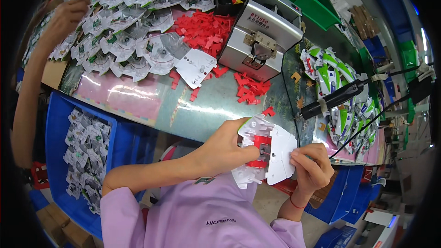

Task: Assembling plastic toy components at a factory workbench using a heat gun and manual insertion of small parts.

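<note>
My left hand (227,144) is closed round a white plastic shell (250,129) with a green edge, its thumb pressing near the red plastic pieces (262,140) seated inside. A flat white plastic cover (282,154) adjoins the shell on its right side. My right hand (314,167) pinches the outer edge of that cover between thumb and fingers. Both parts are held in front of me, close to the table's near edge. Whether the cover is fastened to the shell I cannot tell.
Red plastic pieces (200,28) lie heaped beside a silver screw-feeding machine (257,27). White shells (120,46) cover the table's left. An electric screwdriver (335,98) hangs over green-and-white shells (342,128) at right. A blue bin (124,143) stands lower left. Another person's hand (66,16) reaches in far left.
</note>
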Demonstrator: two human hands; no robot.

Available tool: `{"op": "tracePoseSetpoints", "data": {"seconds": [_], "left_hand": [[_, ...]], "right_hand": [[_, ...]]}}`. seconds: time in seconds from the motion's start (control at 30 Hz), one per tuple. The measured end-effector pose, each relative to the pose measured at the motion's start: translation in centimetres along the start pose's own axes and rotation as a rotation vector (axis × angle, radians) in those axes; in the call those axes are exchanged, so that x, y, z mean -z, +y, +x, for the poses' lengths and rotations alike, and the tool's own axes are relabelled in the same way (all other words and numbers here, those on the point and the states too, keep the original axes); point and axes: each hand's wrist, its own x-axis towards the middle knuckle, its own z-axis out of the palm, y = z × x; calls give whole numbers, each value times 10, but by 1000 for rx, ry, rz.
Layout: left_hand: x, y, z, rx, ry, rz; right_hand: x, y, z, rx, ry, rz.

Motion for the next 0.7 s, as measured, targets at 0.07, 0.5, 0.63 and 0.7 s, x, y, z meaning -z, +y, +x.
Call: {"op": "tracePoseSetpoints", "data": {"seconds": [0.07, 0.5, 0.63, 0.7], "left_hand": [[-1, 2, -1, 10, 9, -5], [0, 5, -1, 33, 13, -4], [1, 3, -1, 19, -16, -52], [2, 4, -2, 54, -18, -42]], "right_hand": [[-1, 1, -1, -14, 13, 3], [0, -8, 4, -54, -102, -83], [4, -12, 6, -117, -183, -49], [5, -8, 8, -159, -227, -32]]}}
